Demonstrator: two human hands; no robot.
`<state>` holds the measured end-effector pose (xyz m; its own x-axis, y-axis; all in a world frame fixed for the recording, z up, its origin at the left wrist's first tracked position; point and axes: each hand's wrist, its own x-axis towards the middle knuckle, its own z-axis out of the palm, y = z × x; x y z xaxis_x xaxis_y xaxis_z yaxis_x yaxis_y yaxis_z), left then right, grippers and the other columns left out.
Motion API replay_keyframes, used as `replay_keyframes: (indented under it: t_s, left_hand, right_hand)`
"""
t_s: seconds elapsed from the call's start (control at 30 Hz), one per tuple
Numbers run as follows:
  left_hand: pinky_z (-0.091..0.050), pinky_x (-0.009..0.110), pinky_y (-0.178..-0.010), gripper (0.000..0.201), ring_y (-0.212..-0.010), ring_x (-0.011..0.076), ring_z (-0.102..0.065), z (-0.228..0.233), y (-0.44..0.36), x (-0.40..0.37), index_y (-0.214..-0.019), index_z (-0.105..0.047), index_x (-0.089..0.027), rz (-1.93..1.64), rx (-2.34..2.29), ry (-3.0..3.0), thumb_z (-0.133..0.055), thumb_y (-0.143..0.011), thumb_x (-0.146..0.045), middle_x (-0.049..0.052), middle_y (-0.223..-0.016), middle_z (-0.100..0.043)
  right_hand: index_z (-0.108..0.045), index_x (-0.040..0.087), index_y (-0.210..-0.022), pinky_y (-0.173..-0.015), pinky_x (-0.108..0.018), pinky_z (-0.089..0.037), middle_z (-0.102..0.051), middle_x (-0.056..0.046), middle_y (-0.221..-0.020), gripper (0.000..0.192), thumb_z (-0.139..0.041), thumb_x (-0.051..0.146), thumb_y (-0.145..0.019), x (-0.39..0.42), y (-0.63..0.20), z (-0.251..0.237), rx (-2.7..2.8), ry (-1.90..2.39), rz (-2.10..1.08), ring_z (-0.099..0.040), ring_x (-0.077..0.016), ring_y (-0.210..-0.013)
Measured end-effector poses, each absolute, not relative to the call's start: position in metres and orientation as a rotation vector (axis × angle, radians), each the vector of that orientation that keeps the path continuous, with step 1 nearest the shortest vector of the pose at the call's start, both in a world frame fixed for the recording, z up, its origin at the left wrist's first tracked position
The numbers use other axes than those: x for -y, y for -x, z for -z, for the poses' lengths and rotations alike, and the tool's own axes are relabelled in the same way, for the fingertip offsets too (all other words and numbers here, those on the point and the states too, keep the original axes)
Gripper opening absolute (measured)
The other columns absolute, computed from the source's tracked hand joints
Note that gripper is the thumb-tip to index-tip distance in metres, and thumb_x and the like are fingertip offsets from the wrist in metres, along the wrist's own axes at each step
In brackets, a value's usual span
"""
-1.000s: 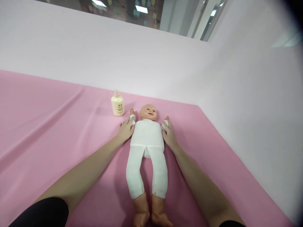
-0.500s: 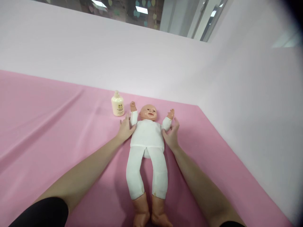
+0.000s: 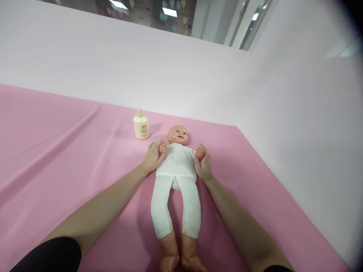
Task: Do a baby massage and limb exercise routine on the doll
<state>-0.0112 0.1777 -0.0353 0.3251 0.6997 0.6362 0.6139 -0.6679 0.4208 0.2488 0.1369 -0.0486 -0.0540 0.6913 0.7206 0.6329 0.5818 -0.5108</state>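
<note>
A baby doll (image 3: 176, 160) with a white cloth body and bare plastic head, hands and feet lies on its back, head away from me. On the left, my left hand (image 3: 153, 155) is curled round the doll's arm, with the doll's small fist (image 3: 162, 147) showing by my fingers. My right hand (image 3: 204, 162) grips the other arm, and that doll hand (image 3: 199, 153) sits between my thumb and fingers. Both doll arms are folded toward its chest and partly hidden by my hands.
A cream bottle (image 3: 141, 125) with a dark printed label stands beyond my left hand. Pink sheeting (image 3: 85, 151), creased on the left, covers the surface. White walls (image 3: 127, 68) rise at the back and right, with a window (image 3: 159, 15) above.
The doll's two arms, which pointed up beside its head, are now bent down toward its chest. My fingers have closed round them; the doll's body and the bottle have stayed put.
</note>
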Motion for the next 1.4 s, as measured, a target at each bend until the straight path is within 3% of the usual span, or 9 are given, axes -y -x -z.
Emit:
replay_keyframes:
  t_s: [0.1,0.2,0.37,0.57,0.83,1.07,1.23,1.33,1.4]
  left_hand:
    - [-0.023,0.055,-0.111,0.062,-0.131,0.0301,-0.042,0.039,0.009,-0.182,-0.148,-0.010,-0.007,-1.184,-1.338,-2.444,-0.029,-0.093,-0.028,0.022,-0.140,-0.045]
    - [-0.020,0.058,-0.111,0.063,-0.139,0.0306,-0.030,0.040,0.010,-0.185,-0.150,-0.002,-0.009,-1.077,-1.444,-2.401,-0.025,-0.093,-0.022,0.022,-0.149,-0.033]
    - [-0.019,0.062,-0.110,0.060,-0.146,0.0307,-0.012,0.038,0.012,-0.184,-0.151,-0.018,-0.022,-0.863,-1.562,-2.380,-0.026,-0.092,-0.019,0.014,-0.157,-0.016]
    - [-0.025,0.058,-0.109,0.055,-0.143,0.0308,-0.023,0.035,0.013,-0.184,-0.149,-0.027,-0.019,-0.777,-1.639,-2.310,-0.023,-0.095,-0.027,0.015,-0.155,-0.023]
    - [-0.031,0.053,-0.107,0.053,-0.132,0.0307,-0.041,0.038,0.015,-0.191,-0.144,-0.037,-0.018,-0.772,-1.684,-2.214,-0.028,-0.094,-0.034,0.014,-0.143,-0.045]
    - [-0.036,0.056,-0.101,0.050,-0.119,0.0323,-0.053,0.044,0.019,-0.196,-0.138,-0.043,-0.018,-0.856,-1.665,-2.168,-0.037,-0.090,-0.032,0.016,-0.126,-0.059]
    - [-0.042,0.047,-0.099,0.064,-0.120,0.0278,-0.050,0.042,0.018,-0.189,-0.144,-0.025,-0.020,-1.244,-1.447,-2.063,-0.049,-0.085,-0.030,0.017,-0.136,-0.044]
    - [-0.044,0.044,-0.097,0.078,-0.115,0.0248,-0.050,0.036,0.015,-0.182,-0.145,-0.014,-0.019,-1.477,-1.353,-2.088,-0.056,-0.081,-0.033,0.018,-0.138,-0.036]
    - [-0.045,0.043,-0.095,0.082,-0.112,0.0249,-0.049,0.033,0.013,-0.179,-0.143,-0.016,-0.018,-1.529,-1.313,-2.151,-0.062,-0.077,-0.038,0.017,-0.134,-0.038]
  right_hand:
    - [0.005,0.019,-0.149,-0.115,-0.054,-0.027,-0.021,-0.018,-0.153,0.065,-0.032,0.031,-0.096,-0.143,-0.249,0.051,1.746,1.203,-0.036,-0.021,-0.0263,-0.144]
    - [0.016,0.020,-0.148,-0.116,-0.055,-0.022,-0.005,-0.015,-0.158,0.067,-0.026,0.028,-0.097,-0.150,-0.250,0.053,1.797,1.287,0.011,-0.007,-0.0255,-0.147]
    - [0.007,0.021,-0.151,-0.114,-0.058,-0.023,0.000,-0.011,-0.159,0.064,-0.026,0.029,-0.096,-0.158,-0.258,0.062,1.809,1.436,-0.050,-0.003,-0.0283,-0.147]
    - [-0.015,0.008,-0.149,-0.117,-0.052,-0.022,-0.017,-0.018,-0.156,0.062,-0.027,0.035,-0.094,-0.165,-0.263,0.070,1.769,1.559,-0.153,-0.015,-0.0291,-0.146]
    - [-0.027,0.005,-0.145,-0.117,-0.050,-0.023,-0.026,-0.021,-0.152,0.061,-0.030,0.035,-0.092,-0.166,-0.265,0.069,1.758,1.610,-0.219,-0.024,-0.0302,-0.143]
    - [-0.019,0.018,-0.148,-0.114,-0.055,-0.027,-0.027,-0.015,-0.152,0.062,-0.038,0.027,-0.089,-0.162,-0.262,0.064,1.731,1.426,-0.154,-0.024,-0.0268,-0.142]
    - [-0.002,0.023,-0.148,-0.113,-0.059,-0.023,-0.015,-0.015,-0.153,0.076,-0.045,0.020,-0.086,-0.149,-0.253,0.046,1.664,1.265,0.086,-0.014,-0.0280,-0.144]
    - [0.000,0.021,-0.146,-0.109,-0.058,-0.032,-0.014,-0.019,-0.150,0.080,-0.051,0.026,-0.085,-0.143,-0.251,0.041,1.613,1.220,0.185,-0.016,-0.0311,-0.143]
    - [0.001,0.022,-0.145,-0.106,-0.058,-0.037,-0.018,-0.021,-0.147,0.082,-0.054,0.030,-0.085,-0.140,-0.249,0.040,1.625,1.177,0.253,-0.020,-0.0313,-0.142]
